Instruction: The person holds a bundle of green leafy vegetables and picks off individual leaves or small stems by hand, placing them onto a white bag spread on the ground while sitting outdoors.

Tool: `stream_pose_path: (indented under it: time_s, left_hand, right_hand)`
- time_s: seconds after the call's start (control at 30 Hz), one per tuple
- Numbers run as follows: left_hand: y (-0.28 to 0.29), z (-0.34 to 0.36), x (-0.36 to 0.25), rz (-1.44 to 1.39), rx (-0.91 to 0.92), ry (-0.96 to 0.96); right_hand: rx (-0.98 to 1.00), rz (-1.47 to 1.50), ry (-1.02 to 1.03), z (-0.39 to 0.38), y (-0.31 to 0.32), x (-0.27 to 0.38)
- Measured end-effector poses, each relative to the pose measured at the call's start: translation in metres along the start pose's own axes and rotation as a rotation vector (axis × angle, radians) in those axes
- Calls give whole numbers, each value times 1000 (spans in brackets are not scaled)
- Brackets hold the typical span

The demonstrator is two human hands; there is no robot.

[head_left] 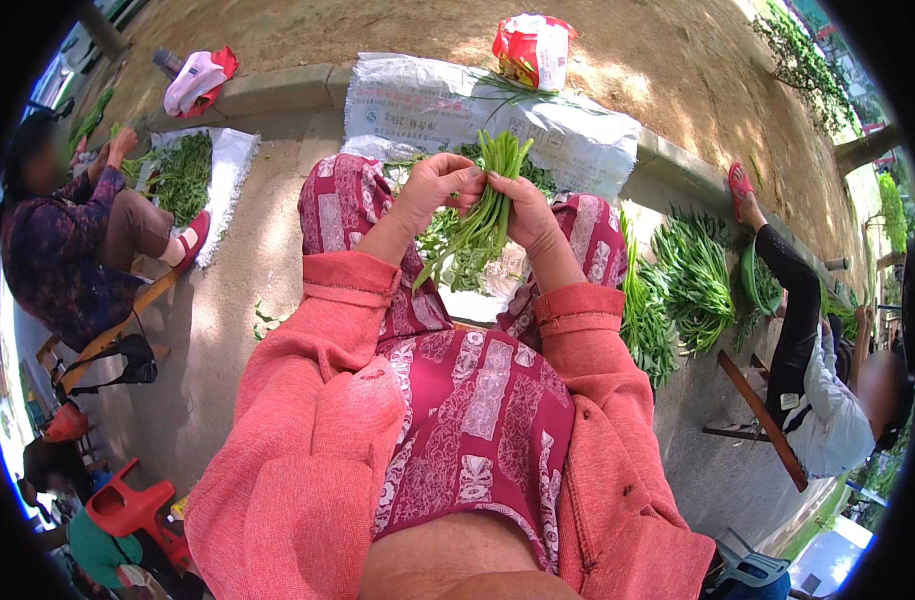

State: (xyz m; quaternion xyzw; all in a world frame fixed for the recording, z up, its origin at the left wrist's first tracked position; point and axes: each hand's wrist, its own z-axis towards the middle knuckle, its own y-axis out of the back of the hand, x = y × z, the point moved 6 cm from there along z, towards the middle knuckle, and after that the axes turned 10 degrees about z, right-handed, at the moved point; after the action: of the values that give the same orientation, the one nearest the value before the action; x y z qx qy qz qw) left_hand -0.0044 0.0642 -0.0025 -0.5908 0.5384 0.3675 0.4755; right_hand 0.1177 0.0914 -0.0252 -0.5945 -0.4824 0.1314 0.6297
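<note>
A bunch of long-stemmed leafy greens [493, 205] is upheld in front of my knees, its pale cut stems pointing up and away and its leaves hanging toward me. My right hand [530, 215] is closed around its right side. On the other side, my left hand [433, 192] has thumb and fingers pinched together against the stems; what lies between those fingertips is too small to make out. Beneath the hands, loose greens [440, 240] lie between my knees, partly hidden by my arms and the bunch.
A white woven sack [408, 95] is spread beyond my knees, against the kerb [278, 92]. A red and white bag [536, 55] stands behind it. More greens [693, 285] are heaped at my right. Seated people are at left [63, 230] and right [828, 400].
</note>
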Motion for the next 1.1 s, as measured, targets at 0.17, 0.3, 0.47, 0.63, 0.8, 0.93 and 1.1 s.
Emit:
stream_pose_path:
  time_s: [0.17,0.3,0.47,0.63,0.8,0.93,1.1]
  left_hand:
    - [-2,-4,12,233,83,54]
    - [-1,-5,16,142,57,-6]
    - [4,0,24,154,26,-74]
    - [11,5,31,199,-42,-68]
    - [9,8,35,191,-52,-66]
    - [7,8,33,196,-60,-94]
    - [33,14,39,9,-325,-42]
  right_hand:
    - [-193,-61,160,3,25,10]
    - [-176,-94,176,-1,2,14]
    - [-188,-134,216,-3,3,17]
    - [-198,-186,262,-4,8,19]
    - [-223,-194,278,-5,12,21]
    - [-276,-166,264,-6,14,22]
    - [-200,-8,237,-4,22,24]
